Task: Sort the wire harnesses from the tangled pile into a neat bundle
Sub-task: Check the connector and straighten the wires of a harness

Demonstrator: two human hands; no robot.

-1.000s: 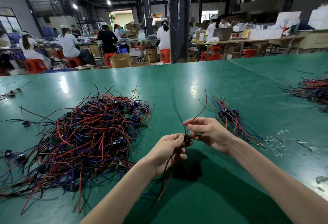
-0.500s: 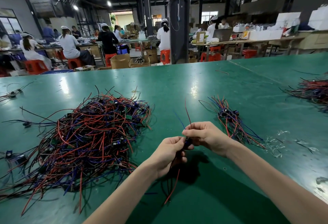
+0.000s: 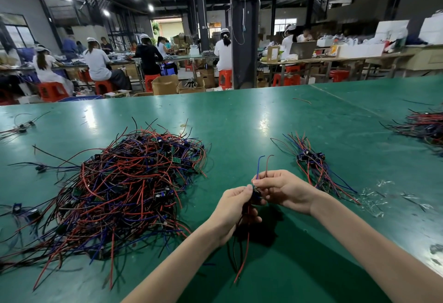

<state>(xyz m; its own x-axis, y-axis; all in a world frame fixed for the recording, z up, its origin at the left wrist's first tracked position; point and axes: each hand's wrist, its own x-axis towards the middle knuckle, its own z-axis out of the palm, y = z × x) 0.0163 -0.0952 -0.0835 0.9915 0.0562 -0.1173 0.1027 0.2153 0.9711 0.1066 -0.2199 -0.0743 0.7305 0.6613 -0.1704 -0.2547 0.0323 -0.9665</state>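
A big tangled pile (image 3: 124, 190) of red, blue and black wire harnesses lies on the green table's left half. A small sorted bundle (image 3: 314, 166) lies to the right, its black connectors grouped together. Between them my two hands meet over the table. My left hand (image 3: 236, 209) grips one wire harness (image 3: 247, 238) near its black connector, with red and black wires hanging below. My right hand (image 3: 285, 188) pinches the same harness's upper blue and red wires, whose ends stick up above my fingers.
The green table (image 3: 275, 123) stretches far ahead. Another heap of harnesses (image 3: 424, 127) sits at the right edge. Loose harnesses (image 3: 21, 127) lie at the far left. Clear plastic scraps (image 3: 376, 197) are scattered right of the small bundle. Seated workers and orange stools are beyond the table.
The harness's upper wires have become shorter above my right hand, which slid along them. The lower red wire hangs longer below my left hand. Both hands stayed in nearly the same place.
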